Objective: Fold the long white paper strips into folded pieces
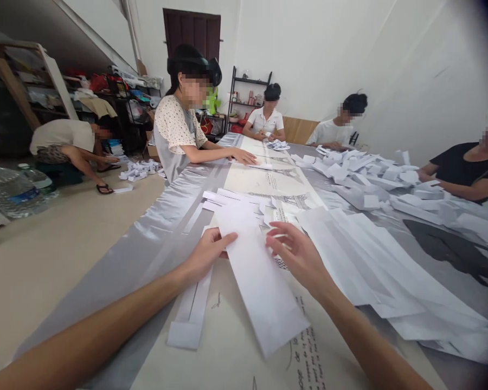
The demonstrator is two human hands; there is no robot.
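Note:
My left hand (211, 246) grips the left edge of a long white paper strip (260, 276), thumb on top and fingers beneath. The strip slants over the table toward me. Beside its right edge, my right hand (295, 252) is raised with fingers curled loosely and apart, holding nothing that I can see. Under my left wrist lies a narrow folded paper piece (189, 319). Past my hands are several small strips (215, 199). A stack of long white paper sheets (374, 265) spreads to the right of my right hand.
The long table has a grey cloth (106, 292) and a printed runner (199, 346). A heap of folded papers (366, 168) covers its far right. Several people sit or stand around it. On the floor at left, a person (65, 141) crouches by more papers (140, 169) and water bottles (12, 184).

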